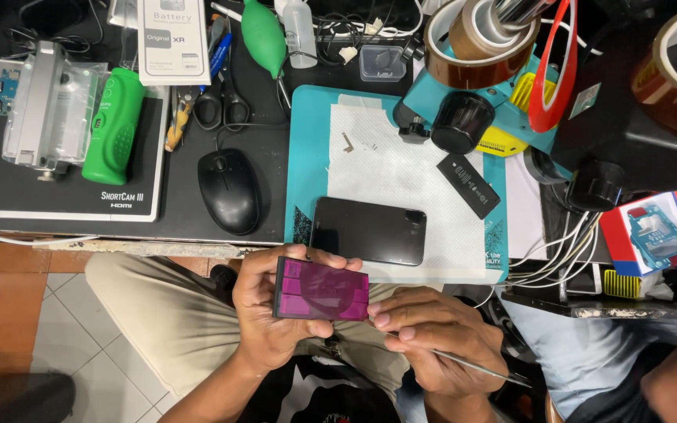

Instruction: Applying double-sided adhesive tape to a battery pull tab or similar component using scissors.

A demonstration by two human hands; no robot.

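My left hand [272, 313] grips the pink-filmed battery [321, 290] flat over my lap, just below the phone [368, 230] on the mat [307, 149], so my right hand [425, 337], clenched round a thin metal tool [479, 368], can pinch its edge.

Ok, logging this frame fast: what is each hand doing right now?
Left hand: closed around the purple flat battery.
Right hand: closed on a thin metal tool, fingertips touching the battery's edge.
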